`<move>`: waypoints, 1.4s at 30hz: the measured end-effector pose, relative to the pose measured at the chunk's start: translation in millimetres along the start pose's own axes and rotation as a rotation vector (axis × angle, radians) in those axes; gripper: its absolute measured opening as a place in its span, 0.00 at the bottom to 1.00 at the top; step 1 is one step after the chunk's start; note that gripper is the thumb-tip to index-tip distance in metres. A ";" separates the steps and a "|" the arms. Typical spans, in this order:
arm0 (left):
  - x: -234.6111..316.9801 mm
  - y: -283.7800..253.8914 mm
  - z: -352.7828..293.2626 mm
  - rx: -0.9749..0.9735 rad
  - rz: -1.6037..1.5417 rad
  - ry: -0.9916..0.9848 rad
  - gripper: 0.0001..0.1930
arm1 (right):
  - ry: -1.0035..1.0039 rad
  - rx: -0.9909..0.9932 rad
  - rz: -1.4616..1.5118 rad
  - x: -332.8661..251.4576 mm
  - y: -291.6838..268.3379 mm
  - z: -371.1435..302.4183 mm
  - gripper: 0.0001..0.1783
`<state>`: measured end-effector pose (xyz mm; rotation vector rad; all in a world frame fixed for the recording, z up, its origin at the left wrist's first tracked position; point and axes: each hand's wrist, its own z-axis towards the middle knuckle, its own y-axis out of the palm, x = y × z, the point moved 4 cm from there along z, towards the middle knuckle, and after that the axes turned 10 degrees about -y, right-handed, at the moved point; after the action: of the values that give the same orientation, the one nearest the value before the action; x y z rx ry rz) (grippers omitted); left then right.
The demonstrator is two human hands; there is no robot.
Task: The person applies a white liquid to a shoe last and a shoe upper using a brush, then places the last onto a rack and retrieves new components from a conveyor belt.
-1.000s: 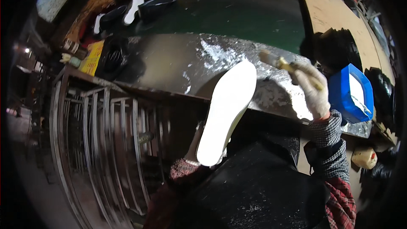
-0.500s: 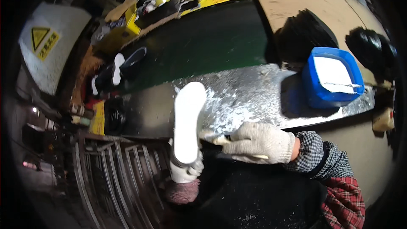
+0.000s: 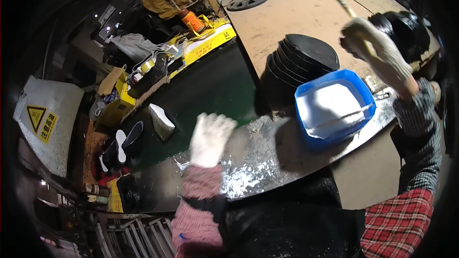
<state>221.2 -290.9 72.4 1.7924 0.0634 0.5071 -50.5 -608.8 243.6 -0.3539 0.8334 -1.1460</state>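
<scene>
My left hand (image 3: 210, 137), in a pale knitted glove, is stretched out with nothing in it, over the metal strip and the green belt's near edge. Just beyond it, to the left, a foot-shaped piece (image 3: 161, 122), like a shoe last, rests on the green belt (image 3: 205, 83); its face is white and its side pale yellowish. Raised at the right, my gloved right hand (image 3: 372, 48) is closed round a brush (image 3: 345, 6) with its tip pointing up and away. Below that hand stands a blue tub (image 3: 313, 139) of white liquid, a thin stick (image 3: 340, 116) across it.
Behind the tub is a stack of black curved pieces (image 3: 306, 50) on a brown board (image 3: 267, 24). White smears mark the metal strip (image 3: 248, 177). Dark shoes with white insoles (image 3: 121, 145) lie at the left, near a metal cover (image 3: 45, 124) with a warning sign. Metal racks (image 3: 131, 239) stand below.
My left hand has let go of the white-faced foot-shaped piece, which now rests on the belt. My right hand has lifted the brush up and right, past the tub. The view has shifted.
</scene>
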 end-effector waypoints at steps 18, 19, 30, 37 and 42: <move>4.4 15.2 -90.9 0.226 0.002 0.318 0.23 | -0.163 -0.448 0.311 -169.2 189.3 111.2 0.21; 13.0 25.8 -123.4 0.225 0.050 0.454 0.24 | -0.201 -0.427 0.353 -188.9 200.5 108.9 0.21; 97.9 70.9 -321.5 1.153 2.209 0.473 0.40 | -0.388 -0.268 0.624 -298.2 284.0 83.7 0.12; 112.0 -24.4 -337.3 1.173 2.480 0.724 0.28 | 0.048 -0.316 0.641 -221.1 257.7 -22.9 0.14; 103.0 0.9 -349.7 1.141 2.086 1.098 0.23 | 0.380 0.066 0.627 -188.3 163.0 -76.6 0.14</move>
<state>184.7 57.8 172.3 1.5765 -1.0435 3.3615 -30.4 -361.5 164.0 0.1877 1.1330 -0.6505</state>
